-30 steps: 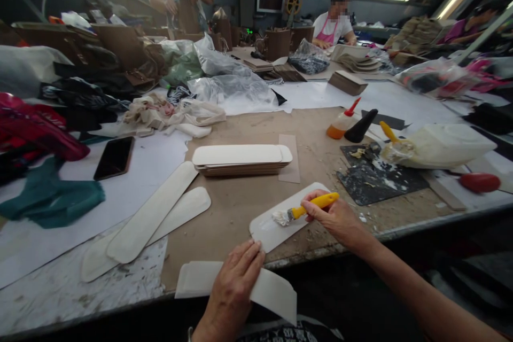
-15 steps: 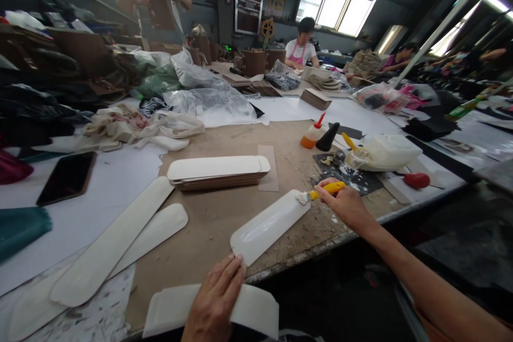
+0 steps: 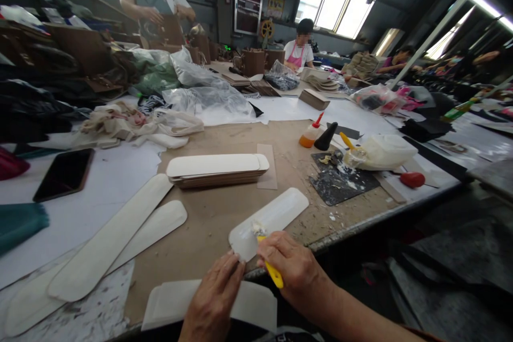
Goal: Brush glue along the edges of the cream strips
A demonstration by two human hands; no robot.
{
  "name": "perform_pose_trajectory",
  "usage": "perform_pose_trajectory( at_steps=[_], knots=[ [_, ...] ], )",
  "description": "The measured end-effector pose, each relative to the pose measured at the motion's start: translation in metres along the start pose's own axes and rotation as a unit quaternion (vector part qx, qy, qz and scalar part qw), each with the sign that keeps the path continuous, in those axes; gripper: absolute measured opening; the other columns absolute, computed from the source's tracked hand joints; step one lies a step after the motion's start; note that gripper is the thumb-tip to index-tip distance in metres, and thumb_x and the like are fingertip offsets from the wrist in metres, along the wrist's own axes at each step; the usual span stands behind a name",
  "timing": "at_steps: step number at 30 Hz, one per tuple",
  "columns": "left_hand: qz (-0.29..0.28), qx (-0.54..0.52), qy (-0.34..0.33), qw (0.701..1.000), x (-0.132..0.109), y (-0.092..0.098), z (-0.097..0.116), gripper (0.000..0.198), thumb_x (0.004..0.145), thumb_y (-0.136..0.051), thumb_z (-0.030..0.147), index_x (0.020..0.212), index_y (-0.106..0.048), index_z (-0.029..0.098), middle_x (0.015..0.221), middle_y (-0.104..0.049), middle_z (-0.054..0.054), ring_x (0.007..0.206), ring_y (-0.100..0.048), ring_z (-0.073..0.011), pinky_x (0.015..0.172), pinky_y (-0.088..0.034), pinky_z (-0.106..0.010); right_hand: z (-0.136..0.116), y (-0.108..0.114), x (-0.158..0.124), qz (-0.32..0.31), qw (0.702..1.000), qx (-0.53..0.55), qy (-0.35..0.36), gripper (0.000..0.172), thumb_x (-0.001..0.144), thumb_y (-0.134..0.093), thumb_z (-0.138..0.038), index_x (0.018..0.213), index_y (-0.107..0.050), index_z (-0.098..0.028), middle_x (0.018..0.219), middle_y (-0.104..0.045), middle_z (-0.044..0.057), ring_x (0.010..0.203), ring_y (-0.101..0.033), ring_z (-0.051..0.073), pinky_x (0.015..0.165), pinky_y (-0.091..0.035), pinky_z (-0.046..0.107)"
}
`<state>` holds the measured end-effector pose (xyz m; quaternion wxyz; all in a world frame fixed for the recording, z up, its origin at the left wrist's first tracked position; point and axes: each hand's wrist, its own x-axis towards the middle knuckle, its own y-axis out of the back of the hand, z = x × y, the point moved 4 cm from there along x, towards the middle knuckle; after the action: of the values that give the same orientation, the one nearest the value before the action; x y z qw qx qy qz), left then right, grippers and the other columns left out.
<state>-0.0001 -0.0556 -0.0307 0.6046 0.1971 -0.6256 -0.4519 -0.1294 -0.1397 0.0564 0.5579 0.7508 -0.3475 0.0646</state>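
Note:
A long white strip with rounded ends (image 3: 276, 214) lies slantwise on the board, its surface wet and shiny. My left hand (image 3: 214, 294) holds the strip's near left corner under its fingertips. In my right hand (image 3: 290, 264) is a small yellow-handled brush (image 3: 274, 273), the fingers closed around the handle. Its bristles, clotted with whitish paste, touch the strip near its left end. More cream strips (image 3: 256, 302) lie at the table's front edge, partly hidden by my left hand. Left of the board are several longer strips (image 3: 116, 240), overlapping one another.
A stack of strips (image 3: 216, 168) stands mid-board. Behind my right hand are a paste-smeared dark plate (image 3: 340, 179), a white plastic container (image 3: 385, 150), an orange-filled bottle (image 3: 310, 133) and a red-handled tool (image 3: 412, 179). A phone (image 3: 64, 173) lies left. Co-workers are at the back.
My right hand has carried the brush from the strip's far right end down to its near left end, and the handle now points toward me. My left hand has stayed at the corner.

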Motion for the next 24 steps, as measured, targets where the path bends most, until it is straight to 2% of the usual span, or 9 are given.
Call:
perform_pose_trajectory(
  at_steps=[2,5,10,13,17,21,24],
  knots=[
    [0.023,-0.006,0.003,1.0,0.001,0.002,0.0,0.051,0.077,-0.032,-0.004,0.119,-0.054,0.014,0.118,-0.058,-0.012,0.118,-0.048,-0.0208,0.094,-0.049,-0.034,-0.007,0.001,0.001,0.005,0.995,0.095,-0.03,0.014,0.087,-0.048,-0.012,0.096,-0.058,-0.018,0.086,-0.063,0.008,0.084,-0.057,0.02,0.075,-0.053,0.032],
    [0.017,-0.006,-0.003,1.0,0.004,0.005,0.002,0.048,0.077,-0.032,-0.002,0.117,-0.055,0.013,0.114,-0.06,-0.012,0.114,-0.052,-0.0212,0.091,-0.051,-0.034,0.002,0.007,-0.003,0.026,0.984,0.168,-0.058,0.014,0.087,-0.051,-0.014,0.098,-0.058,-0.02,0.088,-0.063,0.006,0.085,-0.058,0.019,0.077,-0.052,0.031],
    [0.004,-0.01,0.011,1.0,0.009,0.008,0.004,0.043,0.08,-0.034,-0.001,0.113,-0.057,0.012,0.109,-0.062,-0.013,0.111,-0.054,-0.022,0.089,-0.053,-0.036,0.033,0.023,-0.016,0.076,0.984,0.112,-0.113,0.015,0.086,-0.052,-0.012,0.097,-0.06,-0.021,0.087,-0.063,0.006,0.086,-0.06,0.019,0.077,-0.052,0.031],
    [0.013,-0.007,0.014,1.0,0.011,0.009,0.005,0.041,0.082,-0.032,0.0,0.113,-0.058,0.011,0.108,-0.062,-0.013,0.108,-0.055,-0.0222,0.086,-0.054,-0.037,0.028,0.022,-0.018,0.085,0.981,0.129,-0.116,0.016,0.086,-0.053,-0.01,0.097,-0.06,-0.02,0.089,-0.063,0.006,0.087,-0.06,0.018,0.078,-0.051,0.03],
    [0.018,-0.01,0.004,1.0,0.012,0.009,0.006,0.042,0.082,-0.031,-0.001,0.113,-0.057,0.01,0.11,-0.062,-0.014,0.109,-0.054,-0.0229,0.085,-0.055,-0.038,0.021,0.01,-0.016,0.058,0.967,0.207,-0.134,0.012,0.087,-0.052,-0.013,0.094,-0.06,-0.019,0.087,-0.064,0.005,0.085,-0.061,0.017,0.076,-0.052,0.028],
    [0.019,-0.012,0.008,1.0,0.011,0.009,0.005,0.041,0.082,-0.032,0.0,0.112,-0.058,0.011,0.108,-0.062,-0.013,0.109,-0.053,-0.0222,0.086,-0.054,-0.037,0.037,0.019,-0.015,0.094,0.971,0.152,-0.16,0.01,0.087,-0.054,-0.016,0.091,-0.061,-0.02,0.086,-0.064,0.005,0.083,-0.061,0.017,0.075,-0.051,0.027],
    [0.032,-0.009,0.007,0.999,0.01,0.009,0.005,0.039,0.083,-0.034,0.001,0.112,-0.058,0.011,0.109,-0.062,-0.012,0.111,-0.052,-0.0214,0.09,-0.052,-0.035,0.038,0.026,-0.012,0.108,0.974,0.13,-0.153,0.01,0.087,-0.054,-0.015,0.092,-0.061,-0.02,0.086,-0.064,0.005,0.084,-0.06,0.017,0.076,-0.05,0.028]
  ],
)
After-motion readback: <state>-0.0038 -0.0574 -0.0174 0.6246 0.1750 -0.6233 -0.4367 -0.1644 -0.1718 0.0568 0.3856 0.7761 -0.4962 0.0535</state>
